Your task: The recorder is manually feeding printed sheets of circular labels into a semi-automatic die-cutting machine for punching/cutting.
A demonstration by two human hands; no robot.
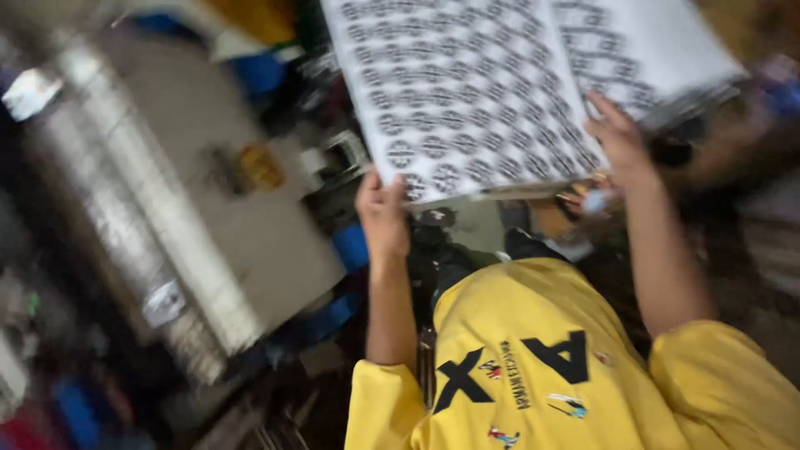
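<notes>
Both arms bare, raised fwd & away from the body, elbows slightly bent. L hand (383, 212) at centre-left, nearer, thumb up, fingers clamped in a pinch. R hand (621, 142) further off & to the right, wrist bent back, fingers spread flat. Hands well apart.

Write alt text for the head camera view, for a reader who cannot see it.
Two bare hands hold up a large white sheet printed with rows of round dark emblems: the left hand grips its lower edge, the right hand lies on its face. Yellow sleeves fill the foreground; blurred grey machinery stands at left.
</notes>
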